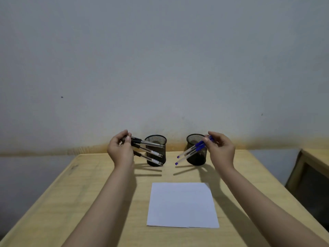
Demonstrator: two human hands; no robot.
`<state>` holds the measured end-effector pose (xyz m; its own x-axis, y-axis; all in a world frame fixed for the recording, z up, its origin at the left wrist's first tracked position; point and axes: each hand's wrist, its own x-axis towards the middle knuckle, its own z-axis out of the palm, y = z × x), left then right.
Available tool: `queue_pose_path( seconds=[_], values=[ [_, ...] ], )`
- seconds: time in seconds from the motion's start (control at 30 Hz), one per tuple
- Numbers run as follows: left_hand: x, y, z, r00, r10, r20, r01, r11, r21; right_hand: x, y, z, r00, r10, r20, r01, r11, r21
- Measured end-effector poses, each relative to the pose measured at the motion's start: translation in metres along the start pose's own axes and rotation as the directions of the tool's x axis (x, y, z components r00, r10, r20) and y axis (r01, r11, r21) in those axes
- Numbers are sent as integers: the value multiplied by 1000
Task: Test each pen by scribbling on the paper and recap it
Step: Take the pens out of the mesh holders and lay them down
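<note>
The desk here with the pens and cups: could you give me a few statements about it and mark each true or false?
1. The left hand holds three black pens. True.
2. The right hand is empty. False: it holds blue pens, fanned out towards the middle.
3. The sheet of paper is covered in scribbles. False: it looks blank.
4. Two black mesh cups stand at the back of the desk, the left cup and the right cup. True.
5. The paper lies between the two forearms. True.
</note>
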<state>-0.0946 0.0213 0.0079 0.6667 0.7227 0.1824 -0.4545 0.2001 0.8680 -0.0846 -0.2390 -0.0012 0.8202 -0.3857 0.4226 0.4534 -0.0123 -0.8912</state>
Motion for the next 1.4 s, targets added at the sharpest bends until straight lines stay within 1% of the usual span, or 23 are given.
queue_pose_path(
  seconds=[0.13,0.23,0.3,0.37,0.4,0.5,0.57,0.63,0.73,0.8,0.93,0.97,1.03,1.13,1.2,1.3,1.4],
  values=[
    [-12,-30,-19,990,-114,-83,116,993,25,-6,33,-15,969,230,-92,-230,973,10],
    [-15,-53,-31,981,-168,-92,181,972,151,-12,46,-22,934,342,-106,-341,940,26],
    [-18,-61,-37,985,-160,-60,169,958,232,-13,53,-25,926,364,-104,-367,930,-13],
    [-21,-65,-42,994,-107,33,91,943,320,-12,62,-30,925,364,-109,-375,922,-98],
    [-22,-67,-45,993,-79,93,37,919,392,-12,65,-31,925,365,-108,-377,915,-145],
    [-20,-74,-53,967,-14,255,-141,803,579,-11,76,-34,934,348,-83,-357,895,-266],
    [-15,-78,-55,930,17,366,-277,688,671,-14,78,-37,956,291,-32,-281,880,-382],
    [-13,-82,-56,892,19,452,-372,598,710,-15,80,-38,971,239,27,-196,851,-487],
    [-15,-83,-56,864,31,503,-442,528,725,-17,83,-40,972,210,101,-111,798,-593],
    [-16,-85,-55,848,11,530,-466,490,737,-18,85,-39,967,212,139,-77,767,-637],
    [-17,-86,-55,840,-21,542,-489,403,774,-20,84,-37,963,207,172,-36,734,-678],
    [-17,-86,-56,846,-33,532,-475,403,782,-20,83,-37,963,210,171,-40,735,-677],
    [-18,-83,-55,854,-71,516,-439,435,786,-19,82,-38,960,217,177,-43,737,-674],
    [-22,-73,-56,878,-133,460,-311,573,758,-20,78,-38,964,201,173,-36,746,-665],
    [-24,-65,-61,891,-146,431,-250,635,731,-23,74,-37,970,166,180,-14,773,-634],
    [-31,-55,-75,889,-139,436,-245,660,710,-31,61,-25,966,91,243,62,828,-557],
    [-39,-46,-95,866,-129,482,-301,636,711,-42,46,-2,931,-1,365,198,841,-503]
  ],
)
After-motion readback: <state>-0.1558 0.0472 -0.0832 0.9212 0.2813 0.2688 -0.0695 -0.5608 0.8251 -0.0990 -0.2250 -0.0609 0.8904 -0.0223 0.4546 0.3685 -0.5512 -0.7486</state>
